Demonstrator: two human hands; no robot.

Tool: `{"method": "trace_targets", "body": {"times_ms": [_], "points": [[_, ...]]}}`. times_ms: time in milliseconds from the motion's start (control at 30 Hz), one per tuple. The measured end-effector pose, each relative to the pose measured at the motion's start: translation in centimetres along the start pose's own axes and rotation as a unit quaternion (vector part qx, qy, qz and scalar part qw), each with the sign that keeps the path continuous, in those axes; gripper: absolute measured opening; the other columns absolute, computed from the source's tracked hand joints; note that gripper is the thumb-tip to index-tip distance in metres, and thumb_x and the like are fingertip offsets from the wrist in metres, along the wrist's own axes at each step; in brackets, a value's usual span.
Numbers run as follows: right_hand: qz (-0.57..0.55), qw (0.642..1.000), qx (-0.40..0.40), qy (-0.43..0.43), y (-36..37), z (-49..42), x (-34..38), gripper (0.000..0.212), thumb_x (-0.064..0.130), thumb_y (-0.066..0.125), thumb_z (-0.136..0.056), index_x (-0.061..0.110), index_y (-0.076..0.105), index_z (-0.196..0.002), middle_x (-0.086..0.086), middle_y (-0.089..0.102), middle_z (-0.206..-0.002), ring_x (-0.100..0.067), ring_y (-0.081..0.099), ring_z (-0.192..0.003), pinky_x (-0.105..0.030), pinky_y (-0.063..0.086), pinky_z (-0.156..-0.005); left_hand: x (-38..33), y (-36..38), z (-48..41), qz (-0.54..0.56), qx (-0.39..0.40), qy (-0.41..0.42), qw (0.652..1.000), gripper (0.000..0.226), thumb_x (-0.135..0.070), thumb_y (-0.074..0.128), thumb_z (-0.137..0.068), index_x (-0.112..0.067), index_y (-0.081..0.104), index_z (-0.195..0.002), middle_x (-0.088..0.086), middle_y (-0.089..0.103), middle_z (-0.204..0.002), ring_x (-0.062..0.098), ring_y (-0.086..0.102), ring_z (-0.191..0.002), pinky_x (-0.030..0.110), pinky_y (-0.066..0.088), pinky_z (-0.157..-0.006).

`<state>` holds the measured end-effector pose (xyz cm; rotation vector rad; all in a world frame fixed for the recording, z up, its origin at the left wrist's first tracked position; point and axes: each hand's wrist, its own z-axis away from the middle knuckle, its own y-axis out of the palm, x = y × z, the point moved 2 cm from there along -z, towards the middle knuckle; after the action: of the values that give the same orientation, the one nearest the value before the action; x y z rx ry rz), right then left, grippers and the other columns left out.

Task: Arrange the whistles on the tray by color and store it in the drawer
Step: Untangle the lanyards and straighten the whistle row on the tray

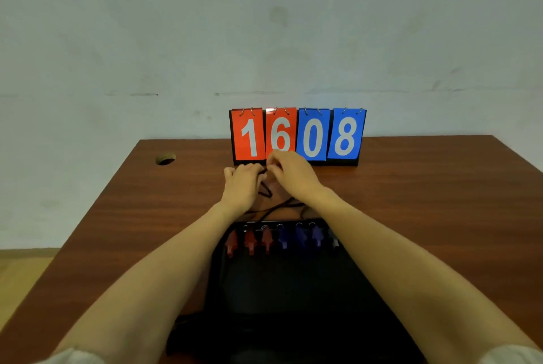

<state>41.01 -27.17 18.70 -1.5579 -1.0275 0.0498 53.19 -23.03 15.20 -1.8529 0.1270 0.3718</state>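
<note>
A black tray lies on the table near me. Along its far edge sit three red whistles on the left, three blue whistles beside them, and a pale one at the right end. Black cords run from the whistles toward the scoreboard. My left hand and my right hand meet beyond the tray, both pinching a black cord between their fingertips. What hangs on that cord is hidden by my fingers.
A flip scoreboard reading 1608 stands at the back of the brown table, just behind my hands. A round cable hole is at the table's back left. A pale wall rises behind.
</note>
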Motion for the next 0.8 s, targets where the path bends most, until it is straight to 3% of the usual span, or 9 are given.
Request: {"method": "trace_targets", "body": {"times_ms": [133, 400, 633, 800], "points": [[-0.019, 0.991, -0.129, -0.018, -7.0, -0.2, 2.6, 0.014, 0.017, 0.050, -0.096, 0.008, 0.062, -0.097, -0.006, 0.066, -0.095, -0.020, 0.059, -0.087, -0.035, 0.051, -0.078, -1.8, -4.3, 0.5, 0.011, -0.066, -0.006, 0.998, 0.026, -0.022, 0.036, -0.101, -0.020, 0.051, -0.079, 0.002, 0.062, -0.087, 0.024, 0.053, -0.083, 0.031, 0.019, -0.071], [-0.013, 0.953, -0.295, -0.069, -18.9, 4.3, 5.9, 0.016, 0.020, 0.051, -0.097, 0.011, 0.064, -0.100, -0.003, 0.067, -0.092, -0.017, 0.055, -0.089, -0.034, 0.047, -0.081, -3.4, -13.6, 2.2, -0.039, -0.163, -0.035, 0.985, 0.030, -0.016, 0.031, -0.099, -0.010, 0.058, -0.088, 0.007, 0.067, -0.092, 0.028, 0.059, -0.087, 0.036, 0.027, -0.079], [0.019, 0.955, -0.293, -0.039, -22.0, 9.8, 5.4, 0.018, 0.022, 0.050, -0.098, 0.010, 0.062, -0.101, -0.004, 0.066, -0.092, -0.018, 0.056, -0.087, -0.030, 0.045, -0.071, -3.3, -17.2, 6.6, -0.056, -0.174, -0.024, 0.983, 0.030, -0.012, 0.034, -0.100, -0.014, 0.063, -0.103, 0.004, 0.067, -0.092, 0.024, 0.058, -0.086, 0.032, 0.021, -0.076], [0.024, 0.965, -0.261, -0.002, -21.4, 13.6, 3.6, 0.018, 0.024, 0.050, -0.098, 0.011, 0.061, -0.100, -0.003, 0.066, -0.091, -0.018, 0.057, -0.084, -0.032, 0.047, -0.070, -3.3, -17.8, 10.4, -0.091, -0.151, -0.029, 0.984, 0.032, -0.023, 0.031, -0.103, -0.012, 0.061, -0.107, 0.006, 0.068, -0.092, 0.025, 0.053, -0.076, 0.032, 0.023, -0.080]]}}
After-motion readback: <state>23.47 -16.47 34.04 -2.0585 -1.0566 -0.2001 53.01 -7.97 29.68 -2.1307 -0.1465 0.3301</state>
